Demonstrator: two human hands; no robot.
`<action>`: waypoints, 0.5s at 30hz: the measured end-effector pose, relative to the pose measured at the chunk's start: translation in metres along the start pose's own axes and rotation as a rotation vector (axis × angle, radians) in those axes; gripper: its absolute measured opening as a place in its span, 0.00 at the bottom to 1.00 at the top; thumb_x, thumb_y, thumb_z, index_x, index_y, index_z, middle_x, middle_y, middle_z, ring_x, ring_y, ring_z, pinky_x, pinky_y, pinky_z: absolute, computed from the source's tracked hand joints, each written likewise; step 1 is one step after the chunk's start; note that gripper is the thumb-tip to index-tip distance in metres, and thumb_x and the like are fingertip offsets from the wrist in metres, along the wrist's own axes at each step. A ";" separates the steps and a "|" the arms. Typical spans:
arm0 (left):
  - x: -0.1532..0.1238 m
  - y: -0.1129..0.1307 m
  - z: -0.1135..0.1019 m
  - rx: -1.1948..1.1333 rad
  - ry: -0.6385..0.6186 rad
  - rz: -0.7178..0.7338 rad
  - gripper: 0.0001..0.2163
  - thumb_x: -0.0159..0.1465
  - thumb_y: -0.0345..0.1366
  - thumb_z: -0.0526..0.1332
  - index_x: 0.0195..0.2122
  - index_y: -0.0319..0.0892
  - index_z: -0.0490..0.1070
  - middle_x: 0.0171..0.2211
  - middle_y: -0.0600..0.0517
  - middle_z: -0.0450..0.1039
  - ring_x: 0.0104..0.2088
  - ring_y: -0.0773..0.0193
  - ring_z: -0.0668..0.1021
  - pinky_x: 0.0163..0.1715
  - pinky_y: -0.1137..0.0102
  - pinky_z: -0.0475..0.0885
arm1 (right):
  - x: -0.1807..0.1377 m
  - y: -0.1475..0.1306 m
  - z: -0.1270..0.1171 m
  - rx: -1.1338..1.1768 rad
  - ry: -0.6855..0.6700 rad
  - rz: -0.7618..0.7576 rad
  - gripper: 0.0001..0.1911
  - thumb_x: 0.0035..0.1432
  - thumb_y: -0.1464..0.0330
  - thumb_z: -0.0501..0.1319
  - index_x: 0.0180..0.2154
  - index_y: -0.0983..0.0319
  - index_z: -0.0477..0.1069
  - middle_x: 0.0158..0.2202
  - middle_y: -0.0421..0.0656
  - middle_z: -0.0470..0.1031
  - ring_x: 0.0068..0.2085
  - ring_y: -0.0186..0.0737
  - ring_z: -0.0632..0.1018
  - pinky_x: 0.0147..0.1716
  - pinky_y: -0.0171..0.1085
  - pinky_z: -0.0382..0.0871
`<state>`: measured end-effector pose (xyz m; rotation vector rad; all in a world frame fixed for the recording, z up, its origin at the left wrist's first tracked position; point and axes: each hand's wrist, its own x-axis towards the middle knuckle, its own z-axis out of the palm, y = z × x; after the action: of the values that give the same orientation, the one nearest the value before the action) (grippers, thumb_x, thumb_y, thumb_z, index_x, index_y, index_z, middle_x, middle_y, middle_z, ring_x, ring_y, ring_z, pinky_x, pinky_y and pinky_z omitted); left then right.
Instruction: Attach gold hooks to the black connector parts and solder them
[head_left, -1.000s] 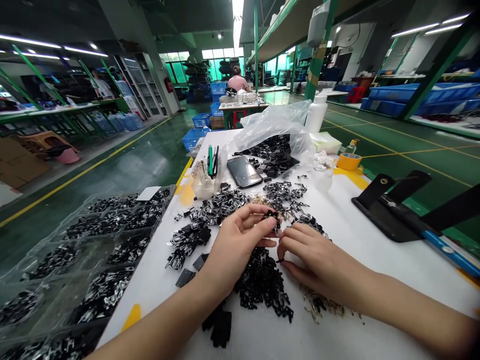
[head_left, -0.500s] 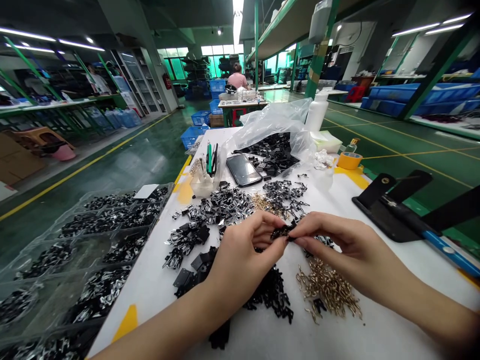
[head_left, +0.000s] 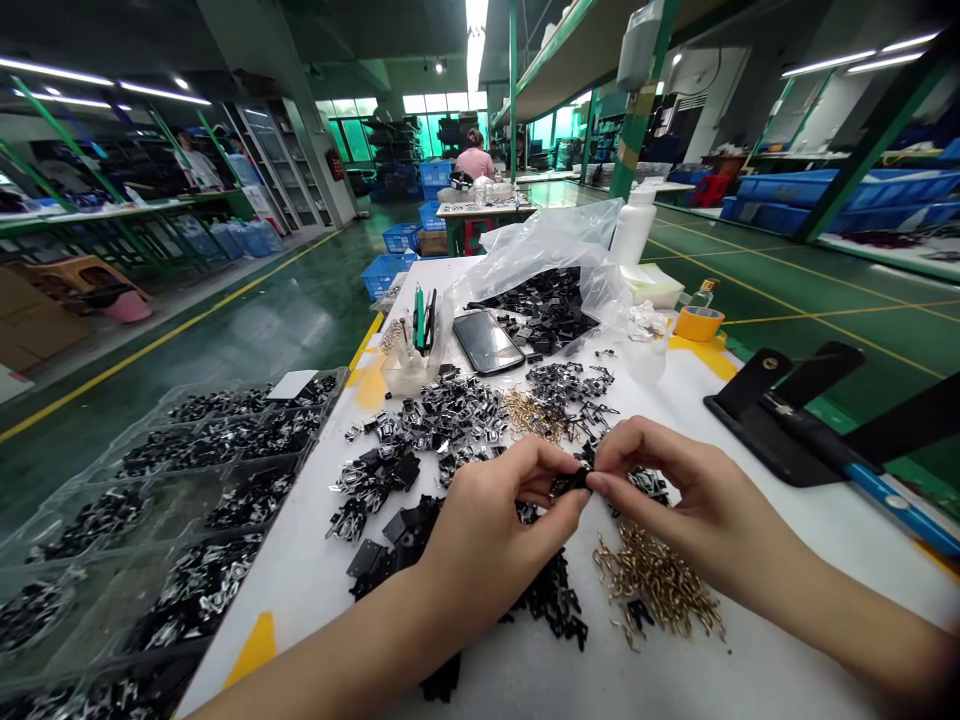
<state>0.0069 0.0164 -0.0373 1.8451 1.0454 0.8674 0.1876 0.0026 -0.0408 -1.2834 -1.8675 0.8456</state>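
Over the white table (head_left: 847, 530), our left hand (head_left: 495, 540) and right hand (head_left: 675, 480) both pinch a black clip (head_left: 570, 484), best held steady at the fingertips.

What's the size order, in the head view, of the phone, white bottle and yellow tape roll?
Black smartphone, then white plastic bottle, then yellow tape roll; the bottle stands farther off, so phone versus bottle is unsure.

Left hand (head_left: 491, 550), right hand (head_left: 694, 495) pinch small black metal part (head_left: 570, 483); brass wire pieces (head_left: 656, 580) just below.
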 end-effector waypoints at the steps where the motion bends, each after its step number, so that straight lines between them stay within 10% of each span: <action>1: 0.000 0.000 0.000 -0.006 0.001 0.004 0.04 0.61 0.34 0.60 0.36 0.40 0.71 0.32 0.51 0.76 0.31 0.66 0.78 0.34 0.73 0.72 | 0.000 -0.001 0.000 -0.002 -0.007 0.010 0.05 0.61 0.66 0.56 0.32 0.58 0.64 0.28 0.39 0.67 0.31 0.36 0.69 0.29 0.36 0.64; 15: 0.006 0.006 -0.006 -0.501 -0.132 -0.249 0.03 0.61 0.32 0.60 0.35 0.40 0.67 0.27 0.55 0.70 0.28 0.70 0.72 0.31 0.75 0.68 | 0.000 0.002 -0.003 0.116 -0.059 -0.254 0.12 0.63 0.75 0.51 0.44 0.54 0.66 0.34 0.38 0.68 0.35 0.32 0.70 0.34 0.34 0.65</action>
<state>0.0063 0.0219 -0.0287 1.3032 0.8566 0.7620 0.1909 0.0035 -0.0415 -0.9361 -1.9469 0.8489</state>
